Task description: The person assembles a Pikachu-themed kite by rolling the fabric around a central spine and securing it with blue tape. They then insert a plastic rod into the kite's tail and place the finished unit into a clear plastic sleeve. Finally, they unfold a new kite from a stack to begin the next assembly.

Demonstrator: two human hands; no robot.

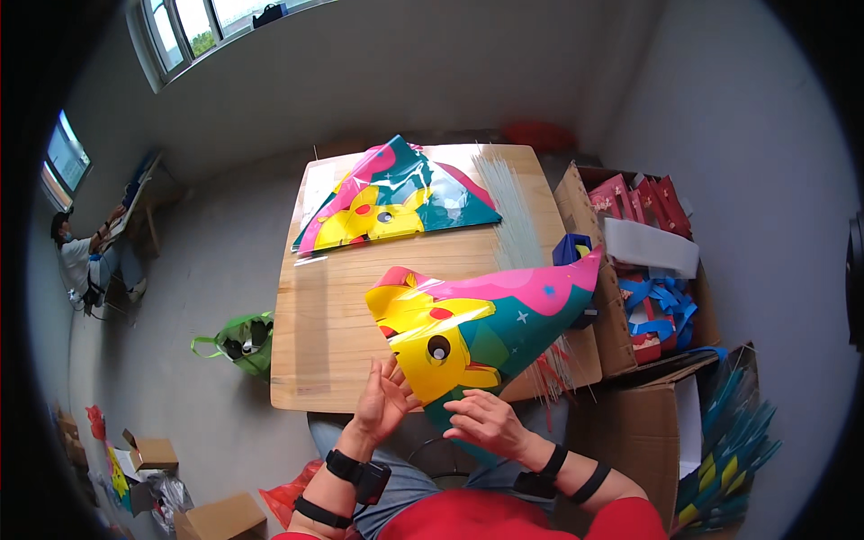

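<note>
A large glossy printed plastic sheet [522, 315], with a yellow cartoon character on pink and teal, curves up over the near part of the table. My left hand [382, 400] is at its lower left edge, palm up with fingers apart, some fingertips partly behind the sheet. At the lower edge my right hand [486, 421] has its fingers bent in and closed against the sheet; the exact grip is partly hidden. More printed sheets [405, 198] of the same pattern lie stacked at the far side of the wooden table [333, 315].
Thin pale sticks [513, 207] lie along the table's right side, beside a dark blue holder [569, 249]. Cardboard boxes [621, 360] with red and blue items stand at the right. A green bag [247, 346] is on the floor at left; another person [90, 256] sits farther off.
</note>
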